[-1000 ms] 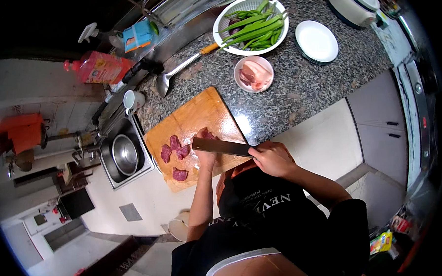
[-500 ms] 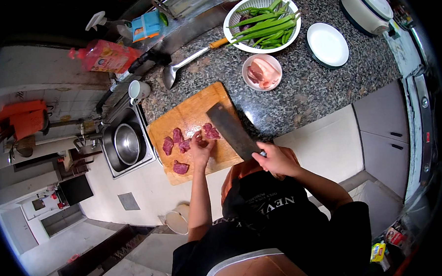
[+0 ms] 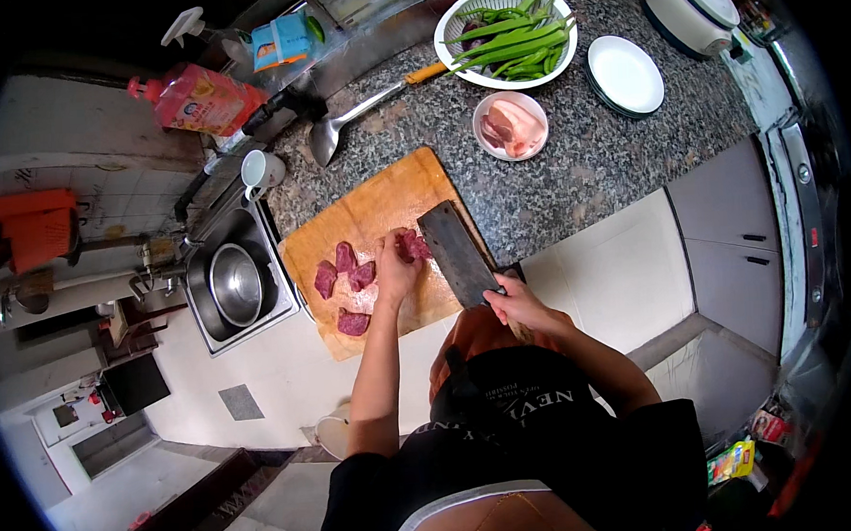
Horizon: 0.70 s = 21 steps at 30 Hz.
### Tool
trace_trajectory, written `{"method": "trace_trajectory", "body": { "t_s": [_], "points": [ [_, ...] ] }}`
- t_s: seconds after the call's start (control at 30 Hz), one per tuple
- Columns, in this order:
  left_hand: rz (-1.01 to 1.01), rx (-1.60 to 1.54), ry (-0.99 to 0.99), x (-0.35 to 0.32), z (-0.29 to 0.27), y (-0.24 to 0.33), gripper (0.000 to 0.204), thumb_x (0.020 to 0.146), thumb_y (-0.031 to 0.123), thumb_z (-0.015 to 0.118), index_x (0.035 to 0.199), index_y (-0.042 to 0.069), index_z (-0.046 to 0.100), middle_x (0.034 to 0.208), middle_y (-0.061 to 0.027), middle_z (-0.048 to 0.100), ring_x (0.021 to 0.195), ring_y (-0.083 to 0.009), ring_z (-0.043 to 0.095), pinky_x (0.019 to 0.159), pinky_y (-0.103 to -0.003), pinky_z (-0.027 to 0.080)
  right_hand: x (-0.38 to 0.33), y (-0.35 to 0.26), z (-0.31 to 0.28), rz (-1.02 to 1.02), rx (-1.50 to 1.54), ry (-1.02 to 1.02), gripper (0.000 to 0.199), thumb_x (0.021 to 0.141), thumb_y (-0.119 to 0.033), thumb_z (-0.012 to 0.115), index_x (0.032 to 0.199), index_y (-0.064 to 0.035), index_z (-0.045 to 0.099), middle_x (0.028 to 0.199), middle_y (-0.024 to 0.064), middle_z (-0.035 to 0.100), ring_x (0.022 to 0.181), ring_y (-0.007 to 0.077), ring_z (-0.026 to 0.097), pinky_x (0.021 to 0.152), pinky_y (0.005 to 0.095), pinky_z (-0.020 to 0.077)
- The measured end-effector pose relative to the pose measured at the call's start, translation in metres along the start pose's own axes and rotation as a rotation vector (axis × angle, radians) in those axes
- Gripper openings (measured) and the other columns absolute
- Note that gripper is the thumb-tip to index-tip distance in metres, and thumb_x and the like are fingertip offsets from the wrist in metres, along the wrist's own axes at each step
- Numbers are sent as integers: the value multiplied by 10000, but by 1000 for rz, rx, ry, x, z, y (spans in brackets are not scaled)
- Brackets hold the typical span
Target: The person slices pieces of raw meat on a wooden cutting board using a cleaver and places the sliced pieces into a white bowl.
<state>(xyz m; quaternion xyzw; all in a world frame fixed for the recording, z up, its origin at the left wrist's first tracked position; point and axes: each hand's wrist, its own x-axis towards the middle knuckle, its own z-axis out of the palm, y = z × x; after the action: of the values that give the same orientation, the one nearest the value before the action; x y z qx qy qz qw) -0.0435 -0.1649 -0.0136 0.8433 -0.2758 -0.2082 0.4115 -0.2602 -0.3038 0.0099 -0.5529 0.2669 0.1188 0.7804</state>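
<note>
On the wooden cutting board (image 3: pixel 375 201) my left hand (image 3: pixel 396 269) presses curled fingers against a piece of red meat (image 3: pixel 413 246), partly covering it. A broad dark cleaver (image 3: pixel 455 255) lies just right of that piece, its edge beside the meat; whether they touch I cannot tell. Its handle is wrapped by my right hand (image 3: pixel 517 302) at the board's near right side. Left of my left hand, several other pieces of red meat (image 3: pixel 354 322) are spread over the board.
Beyond the board are a small bowl of pale meat (image 3: pixel 512 127), a white colander (image 3: pixel 444 27) of green peppers, a ladle (image 3: pixel 326 140) and stacked plates (image 3: pixel 626 74). To the left stand a mug (image 3: pixel 263 168) and a sink (image 3: pixel 222 337) holding a metal bowl (image 3: pixel 237 281). A cooker (image 3: pixel 690 12) stands far right.
My left hand has moved right, from beside the rightmost meat piece onto it. The cleaver has shifted slightly right and nearer to me, still in my right hand. The whole view has shifted a little.
</note>
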Motion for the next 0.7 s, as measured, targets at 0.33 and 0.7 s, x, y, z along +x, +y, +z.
{"method": "trace_trajectory", "body": {
  "t_s": [0.33,0.7],
  "points": [
    [-158,-433,16,4,-1,-15,418,667,-177,538,1023,39,497,851,-21,546,741,-104,533,666,-234,476,21,-2,37,41,121,-61,85,882,-124,483,892,-40,481,510,4,436,406,90,407,391,247,367],
    [29,-387,-79,79,17,139,437,656,-108,613,1056,54,548,887,-17,561,807,-117,552,700,-249,490,-27,-98,-44,-57,165,88,114,874,-112,492,963,-40,491,537,-15,437,433,69,412,407,227,347]
  ]
}}
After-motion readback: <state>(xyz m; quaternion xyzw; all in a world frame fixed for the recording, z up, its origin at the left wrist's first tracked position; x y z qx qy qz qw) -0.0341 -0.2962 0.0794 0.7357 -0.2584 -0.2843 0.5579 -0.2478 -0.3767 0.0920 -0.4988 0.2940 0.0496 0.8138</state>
